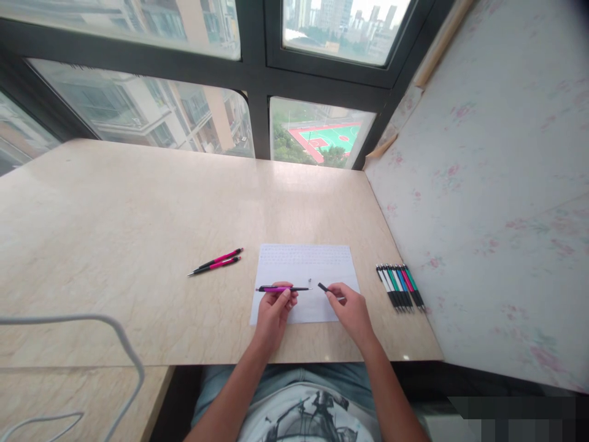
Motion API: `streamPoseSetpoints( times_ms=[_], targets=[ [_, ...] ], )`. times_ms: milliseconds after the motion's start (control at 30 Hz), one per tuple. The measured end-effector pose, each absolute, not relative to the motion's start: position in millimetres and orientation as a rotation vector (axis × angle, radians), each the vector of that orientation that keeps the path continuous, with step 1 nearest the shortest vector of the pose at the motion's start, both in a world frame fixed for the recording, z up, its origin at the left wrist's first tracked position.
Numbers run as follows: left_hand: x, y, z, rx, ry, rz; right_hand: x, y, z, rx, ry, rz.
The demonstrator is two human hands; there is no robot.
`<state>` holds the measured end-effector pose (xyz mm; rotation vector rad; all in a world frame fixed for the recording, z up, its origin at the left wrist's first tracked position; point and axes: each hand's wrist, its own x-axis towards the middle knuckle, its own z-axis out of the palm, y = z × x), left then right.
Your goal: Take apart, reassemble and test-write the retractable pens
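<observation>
My left hand (275,308) is closed around a purple and black pen (276,289), held level above the paper with its thin end toward the right. Between the fingertips of my right hand (352,308) is a short black tube-like piece (323,286), perhaps a pen grip. A small gap separates this piece from the pen's end. Under both hands lies a white sheet of paper (304,268) with rows of faint writing near its top. A tiny metallic part (310,280) shows on the sheet between my hands; its exact kind is too small to tell.
Two pink and black pens (215,262) lie left of the paper. Several pens in mixed colours (399,287) lie in a row at the right, beside the papered wall (488,202). A grey-white cable (110,322) loops at the lower left. Windows stand behind the marble-look desktop (138,202).
</observation>
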<state>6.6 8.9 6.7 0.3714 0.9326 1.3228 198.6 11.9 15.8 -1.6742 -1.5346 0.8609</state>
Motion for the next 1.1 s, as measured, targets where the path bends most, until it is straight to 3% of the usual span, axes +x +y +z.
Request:
streamPoseSetpoints(
  times_ms=[200, 400, 567, 767, 1100],
  targets=[
    [6, 8, 5, 0.367, 0.914, 1.314, 178, 21, 10, -1.892, -1.739, 0.411],
    [6, 8, 5, 0.376, 0.892, 1.295, 163, 30, 10, -1.96, -1.803, 0.336],
    [7, 9, 8, 0.381, 0.904, 1.292, 167, 33, 15, -1.824, -1.693, 0.545],
    [9, 8, 9, 0.489, 0.893, 1.249, 169, 23, 19, -1.469, -1.435, 1.164],
    [8, 7, 9, 0.591, 0.948, 1.278, 174, 14, 26, -1.354, -1.475, 1.288]
  ],
)
